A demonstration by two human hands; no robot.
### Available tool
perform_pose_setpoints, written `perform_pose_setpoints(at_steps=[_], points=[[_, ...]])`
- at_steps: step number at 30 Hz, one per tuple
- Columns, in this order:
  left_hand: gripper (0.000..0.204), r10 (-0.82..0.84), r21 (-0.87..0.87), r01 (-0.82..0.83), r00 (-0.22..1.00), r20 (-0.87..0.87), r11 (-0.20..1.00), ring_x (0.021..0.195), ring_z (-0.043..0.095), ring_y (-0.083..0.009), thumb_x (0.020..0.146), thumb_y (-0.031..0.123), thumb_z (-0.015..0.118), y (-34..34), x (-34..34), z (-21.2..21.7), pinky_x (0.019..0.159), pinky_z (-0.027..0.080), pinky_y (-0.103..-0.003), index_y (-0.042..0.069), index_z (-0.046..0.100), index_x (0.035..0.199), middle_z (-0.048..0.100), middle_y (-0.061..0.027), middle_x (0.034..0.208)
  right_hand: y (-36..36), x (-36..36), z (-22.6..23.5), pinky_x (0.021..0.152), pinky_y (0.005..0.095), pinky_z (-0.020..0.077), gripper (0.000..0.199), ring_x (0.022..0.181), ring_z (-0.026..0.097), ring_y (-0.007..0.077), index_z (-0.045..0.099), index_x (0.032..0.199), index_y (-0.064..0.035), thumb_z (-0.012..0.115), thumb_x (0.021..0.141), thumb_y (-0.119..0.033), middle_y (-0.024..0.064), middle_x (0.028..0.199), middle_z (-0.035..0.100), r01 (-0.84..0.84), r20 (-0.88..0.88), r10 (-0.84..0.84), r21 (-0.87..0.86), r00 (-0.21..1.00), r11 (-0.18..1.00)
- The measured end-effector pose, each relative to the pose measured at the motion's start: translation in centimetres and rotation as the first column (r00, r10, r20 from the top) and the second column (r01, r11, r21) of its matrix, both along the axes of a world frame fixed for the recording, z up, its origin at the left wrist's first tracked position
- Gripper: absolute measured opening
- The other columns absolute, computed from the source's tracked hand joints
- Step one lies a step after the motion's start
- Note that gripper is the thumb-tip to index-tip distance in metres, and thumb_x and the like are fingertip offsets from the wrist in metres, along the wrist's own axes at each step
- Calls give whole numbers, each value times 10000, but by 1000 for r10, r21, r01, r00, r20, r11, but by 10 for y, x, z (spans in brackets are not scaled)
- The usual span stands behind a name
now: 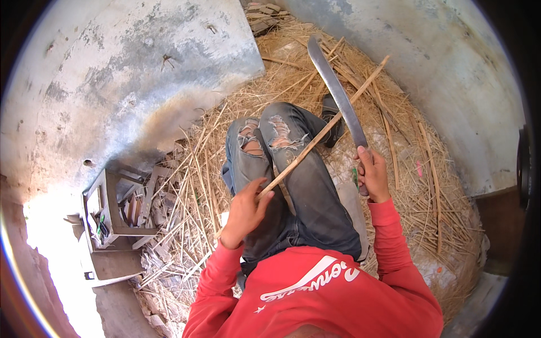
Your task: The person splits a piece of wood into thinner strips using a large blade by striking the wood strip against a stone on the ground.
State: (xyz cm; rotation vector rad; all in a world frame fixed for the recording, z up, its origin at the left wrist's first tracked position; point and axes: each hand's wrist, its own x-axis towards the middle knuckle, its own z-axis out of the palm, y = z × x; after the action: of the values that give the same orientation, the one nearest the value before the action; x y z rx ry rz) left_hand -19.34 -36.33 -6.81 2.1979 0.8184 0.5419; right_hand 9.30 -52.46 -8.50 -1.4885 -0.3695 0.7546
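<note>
A long, pale bamboo strip [316, 138] slants across my lap, from my left hand up to the far right. My left hand [246, 209] is closed around its near end, above my left thigh. In my right hand [373, 173] is a machete [340, 93], its handle mostly covered by my fingers. The long, curved grey blade points away from me and passes over the strip in this view; I cannot tell whether they touch. My legs in torn dark jeans [315, 191] lie under the strip.
Shavings and straw-like splinters [197, 180] cover the floor. Several longer strips [389, 141] lie at the far right. A wooden frame [107, 205] stands at the left beside broken wood pieces. Weathered walls [141, 62] rise close on both sides. Wood pieces [262, 17] are stacked at the back.
</note>
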Motion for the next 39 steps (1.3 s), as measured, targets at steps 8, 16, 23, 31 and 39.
perform_pose_setpoints(at_steps=[8, 16, 23, 31, 39], points=[[280, 120, -187, -146, 982, -143, 971, 741, 700, -171, 930, 149, 678, -9, -94, 12, 653, 529, -288, 9, 680, 1172, 721, -147, 852, 6, -12, -12, 376, 219, 295, 294, 412, 389, 28, 585, 838, -63, 718, 919, -312, -57, 576, 445, -12, 69, 14, -27, 998, 1000], [180, 111, -265, -111, 994, -13, 958, 634, 600, -97, 865, 123, 766, -30, -103, -13, 574, 459, -259, 3, 727, 994, 668, -48, 740, 49, -26, 5, 385, 231, 330, 279, 420, 434, 44, 579, 855, -54, 796, 849, -231, -33, 617, 504, 37, 200, -53, 82, 978, 996], [108, 50, -270, -62, 997, -51, 961, 632, 575, -81, 849, 73, 766, -35, -91, -12, 577, 441, -249, 6, 708, 910, 655, -27, 727, 89, -16, 0, 398, 235, 351, 266, 444, 463, 46, 552, 853, -59, 800, 832, -155, -19, 658, 527, -36, 255, -4, 154, 967, 987], [1065, 56, -640, 485, 770, 635, 596, 706, 628, -242, 670, 832, 646, -17, -120, -10, 633, 519, -346, -55, 619, 1260, 660, -197, 959, 113, -17, 20, 417, 230, 420, 247, 503, 524, 68, 571, 877, -40, 807, 805, -57, 83, 874, 706, 7, 128, -48, 301, 991, 954], [922, 224, -297, 178, 343, 912, 938, 1433, 349, -304, 868, 698, 592, 33, -56, 65, 1129, 388, -461, 142, 291, 1539, 232, -200, 1601, 152, -54, 105, 441, 240, 435, 324, 513, 532, 83, 505, 883, -64, 814, 795, -20, 86, 837, 688, 73, -47, -56, 587, 997, 806]])
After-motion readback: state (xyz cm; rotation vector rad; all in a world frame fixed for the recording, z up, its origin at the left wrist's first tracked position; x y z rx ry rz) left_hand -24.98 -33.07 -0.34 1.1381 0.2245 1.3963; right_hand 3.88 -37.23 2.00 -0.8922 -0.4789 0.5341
